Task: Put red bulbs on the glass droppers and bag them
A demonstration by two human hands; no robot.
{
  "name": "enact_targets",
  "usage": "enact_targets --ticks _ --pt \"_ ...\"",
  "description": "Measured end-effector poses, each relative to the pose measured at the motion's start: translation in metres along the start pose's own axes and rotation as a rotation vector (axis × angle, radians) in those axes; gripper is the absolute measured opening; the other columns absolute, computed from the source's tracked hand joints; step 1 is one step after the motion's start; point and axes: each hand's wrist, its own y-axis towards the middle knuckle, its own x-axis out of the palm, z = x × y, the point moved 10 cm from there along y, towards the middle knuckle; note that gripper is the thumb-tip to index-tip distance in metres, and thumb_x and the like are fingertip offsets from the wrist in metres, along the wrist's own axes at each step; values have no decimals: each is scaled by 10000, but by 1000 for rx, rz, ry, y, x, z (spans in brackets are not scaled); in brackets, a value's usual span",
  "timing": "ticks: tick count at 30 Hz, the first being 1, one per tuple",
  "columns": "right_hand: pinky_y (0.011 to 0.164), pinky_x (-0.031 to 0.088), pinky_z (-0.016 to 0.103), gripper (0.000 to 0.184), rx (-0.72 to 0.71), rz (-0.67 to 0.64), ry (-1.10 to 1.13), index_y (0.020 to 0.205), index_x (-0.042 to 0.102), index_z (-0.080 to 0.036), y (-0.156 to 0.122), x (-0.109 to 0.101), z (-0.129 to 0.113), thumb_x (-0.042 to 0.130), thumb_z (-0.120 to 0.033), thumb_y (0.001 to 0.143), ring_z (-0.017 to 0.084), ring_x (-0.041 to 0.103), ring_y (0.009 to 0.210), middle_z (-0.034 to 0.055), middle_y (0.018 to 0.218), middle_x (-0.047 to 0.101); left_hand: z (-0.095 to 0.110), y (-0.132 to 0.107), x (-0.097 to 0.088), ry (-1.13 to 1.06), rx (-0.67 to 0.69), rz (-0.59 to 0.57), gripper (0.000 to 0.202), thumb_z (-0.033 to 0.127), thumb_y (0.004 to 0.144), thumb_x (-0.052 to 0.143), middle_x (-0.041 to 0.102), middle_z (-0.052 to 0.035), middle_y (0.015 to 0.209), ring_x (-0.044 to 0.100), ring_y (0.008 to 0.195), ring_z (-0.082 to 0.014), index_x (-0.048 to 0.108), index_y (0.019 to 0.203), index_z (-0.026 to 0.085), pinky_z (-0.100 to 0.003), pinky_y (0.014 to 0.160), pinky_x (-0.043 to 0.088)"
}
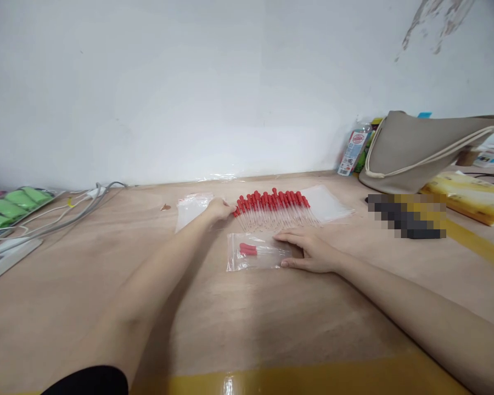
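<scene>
Several glass droppers with red rubber bulbs (267, 202) lie side by side in a row, bulbs toward the wall. At the row's left end, my left hand (220, 209) is closed with its fingertips pinched on the red bulb of a dropper. A clear zip bag (267, 258) lies flat in front of the row with red-bulbed droppers (247, 249) inside. My right hand (310, 252) rests on the bag's right end, thumb and fingers spread apart. Beside my left hand is a stack of clear bags (191, 209), partly covered by it.
White translucent sheets or bags (327, 203) lie right of the row. Farther right are a pixelated dark object (407, 216), a grey drawstring bag (415, 153), a bottle (354, 148) and a yellow-white pack (469, 195). At left are cables (94, 200), a power strip (12, 255) and green packages (20, 206).
</scene>
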Motion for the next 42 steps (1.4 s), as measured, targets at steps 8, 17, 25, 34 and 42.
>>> enact_targets --ticks 8,17,25,34,42 --pt "925 390 443 561 7 3 -5 1218 498 -204 0 0 1 587 -494 746 254 501 1089 124 1187 542 -6 -39 -69 -273 116 242 210 232 815 523 610 -4 685 590 563 -78 479 992 130 -239 635 501" --pt "928 395 426 559 19 -5 6 1224 491 -202 0 0 2 579 -492 754 245 496 1092 114 1191 537 -39 -111 -104 -420 108 312 179 232 754 595 632 3 704 609 583 -86 490 871 149 -255 672 513" --pt "927 400 424 553 13 -3 -3 1217 498 -205 0 0 1 584 -491 752 246 493 1098 109 1202 535 -41 -114 -68 -443 98 197 300 306 707 640 647 2 720 643 670 -118 450 891 164 -310 769 489" --pt "916 410 424 552 16 -11 9 1206 502 -194 1 0 0 600 -479 744 241 508 1072 117 1167 551 -32 -119 -34 -312 95 41 355 384 615 711 619 2 712 590 647 -103 522 795 143 -246 676 456" --pt "913 409 416 556 19 -11 -3 1206 503 -183 1 0 0 600 -478 744 240 506 1069 119 1160 554 -28 -114 -18 -123 147 -101 346 326 561 745 610 -23 710 547 634 -109 557 773 128 -256 645 443"
